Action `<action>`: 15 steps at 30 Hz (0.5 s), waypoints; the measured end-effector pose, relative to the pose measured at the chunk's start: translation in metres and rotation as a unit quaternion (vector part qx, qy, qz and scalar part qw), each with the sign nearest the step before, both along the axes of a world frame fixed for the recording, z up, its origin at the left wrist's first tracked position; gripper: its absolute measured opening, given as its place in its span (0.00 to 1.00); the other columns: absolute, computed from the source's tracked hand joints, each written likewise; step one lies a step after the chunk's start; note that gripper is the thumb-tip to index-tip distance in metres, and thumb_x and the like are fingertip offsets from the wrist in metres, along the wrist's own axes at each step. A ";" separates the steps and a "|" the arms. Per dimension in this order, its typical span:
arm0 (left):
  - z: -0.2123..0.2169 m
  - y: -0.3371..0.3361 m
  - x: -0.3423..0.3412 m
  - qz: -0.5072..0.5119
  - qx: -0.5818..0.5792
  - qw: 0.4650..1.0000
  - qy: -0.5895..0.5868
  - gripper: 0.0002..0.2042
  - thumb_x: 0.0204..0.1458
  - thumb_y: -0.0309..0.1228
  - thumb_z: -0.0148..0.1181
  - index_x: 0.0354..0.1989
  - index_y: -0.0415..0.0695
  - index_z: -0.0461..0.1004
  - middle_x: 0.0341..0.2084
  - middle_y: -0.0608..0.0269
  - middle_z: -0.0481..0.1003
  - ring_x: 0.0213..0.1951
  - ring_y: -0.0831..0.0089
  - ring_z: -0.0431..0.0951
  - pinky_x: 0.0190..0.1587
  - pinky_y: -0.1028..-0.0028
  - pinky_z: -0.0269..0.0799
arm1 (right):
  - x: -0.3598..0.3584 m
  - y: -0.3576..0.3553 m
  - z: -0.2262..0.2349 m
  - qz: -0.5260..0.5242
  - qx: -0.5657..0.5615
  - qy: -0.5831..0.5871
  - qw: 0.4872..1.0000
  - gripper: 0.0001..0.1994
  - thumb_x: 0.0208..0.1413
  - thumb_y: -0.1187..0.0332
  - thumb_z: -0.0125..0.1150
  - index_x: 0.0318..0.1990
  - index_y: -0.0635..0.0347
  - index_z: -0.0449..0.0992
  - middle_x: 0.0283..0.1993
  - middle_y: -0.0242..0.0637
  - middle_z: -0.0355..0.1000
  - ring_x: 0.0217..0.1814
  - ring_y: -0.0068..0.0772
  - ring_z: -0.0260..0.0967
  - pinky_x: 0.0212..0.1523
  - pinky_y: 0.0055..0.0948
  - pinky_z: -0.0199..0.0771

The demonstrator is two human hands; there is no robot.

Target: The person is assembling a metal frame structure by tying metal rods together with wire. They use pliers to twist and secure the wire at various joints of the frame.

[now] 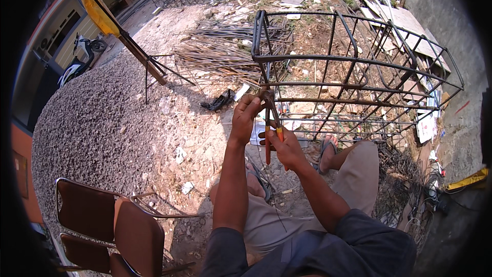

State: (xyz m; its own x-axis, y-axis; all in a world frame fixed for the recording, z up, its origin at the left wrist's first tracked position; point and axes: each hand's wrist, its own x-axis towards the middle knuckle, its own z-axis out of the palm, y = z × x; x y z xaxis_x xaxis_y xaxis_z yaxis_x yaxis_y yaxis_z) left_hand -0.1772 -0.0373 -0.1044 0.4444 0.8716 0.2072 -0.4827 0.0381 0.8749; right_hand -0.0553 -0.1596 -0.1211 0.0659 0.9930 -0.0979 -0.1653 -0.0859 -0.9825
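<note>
Before me, a cage of dark steel reinforcing bars (297,57) stretches off to the right. My right hand (288,150) is wrapped around the handles of orange-handled pincers (268,146), whose jaws point up at the cage's near left end. Close beside the jaws, my left hand (245,118) is closed with thumb and fingertips pinched together. It seems to be at the bar there, but what lies between its fingers is too small to make out. Both arms reach forward, and the hands nearly meet.
Loose steel rods (220,46) lie beyond the cage. A gravel heap (102,107) fills the left side, with brown chairs (138,231) nearer me. A wooden post (138,54) stands by a motorbike (82,59). Wire bundles (405,174) lie by the concrete wall (461,133).
</note>
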 end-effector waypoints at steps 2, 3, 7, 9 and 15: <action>0.000 0.001 0.001 0.007 -0.005 1.000 -0.008 0.07 0.68 0.33 0.49 0.39 0.45 0.70 0.57 0.51 0.76 0.56 0.65 0.77 0.62 0.59 0.70 | 0.002 0.002 -0.005 0.004 -0.003 -0.073 0.997 0.22 0.70 0.57 0.54 0.60 0.67 0.68 0.44 0.42 0.77 0.43 0.35 0.79 0.46 0.34 0.79; -0.001 0.001 0.001 0.011 -0.013 1.000 -0.018 0.07 0.69 0.33 0.48 0.40 0.44 0.70 0.57 0.51 0.76 0.55 0.66 0.78 0.61 0.61 0.72 | 0.003 0.002 -0.006 0.006 -0.004 -0.108 0.994 0.21 0.69 0.57 0.54 0.59 0.66 0.68 0.43 0.44 0.78 0.42 0.38 0.79 0.45 0.36 0.79; -0.007 0.007 -0.003 0.022 -0.043 0.998 -0.040 0.09 0.70 0.34 0.45 0.43 0.43 0.69 0.56 0.49 0.76 0.55 0.65 0.79 0.60 0.63 0.74 | 0.013 -0.010 0.008 -0.079 0.063 -0.422 0.901 0.17 0.67 0.60 0.55 0.55 0.62 0.70 0.44 0.53 0.77 0.43 0.54 0.77 0.41 0.46 0.76; -0.001 0.007 0.005 0.026 -0.046 0.998 -0.017 0.11 0.71 0.36 0.44 0.44 0.43 0.69 0.55 0.50 0.77 0.55 0.64 0.79 0.59 0.62 0.75 | 0.037 -0.009 0.002 -0.095 0.079 -0.492 0.862 0.17 0.66 0.61 0.56 0.56 0.62 0.70 0.44 0.56 0.75 0.43 0.60 0.76 0.40 0.50 0.76; 0.003 0.016 0.009 0.042 -0.072 0.996 0.014 0.12 0.71 0.37 0.41 0.41 0.44 0.67 0.53 0.43 0.77 0.59 0.57 0.76 0.57 0.58 0.76 | 0.070 -0.007 0.031 -0.071 0.251 -0.590 0.764 0.21 0.55 0.75 0.62 0.57 0.60 0.68 0.38 0.46 0.70 0.37 0.52 0.72 0.35 0.47 0.73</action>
State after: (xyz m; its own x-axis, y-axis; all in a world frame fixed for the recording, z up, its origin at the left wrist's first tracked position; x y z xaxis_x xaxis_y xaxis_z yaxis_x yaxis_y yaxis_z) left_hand -0.1680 -0.0215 -0.1014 0.3726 0.9256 0.0669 -0.4656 0.1241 0.8763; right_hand 0.0145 -0.1662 -0.0905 -0.0758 0.8604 0.5039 0.8884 0.2877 -0.3576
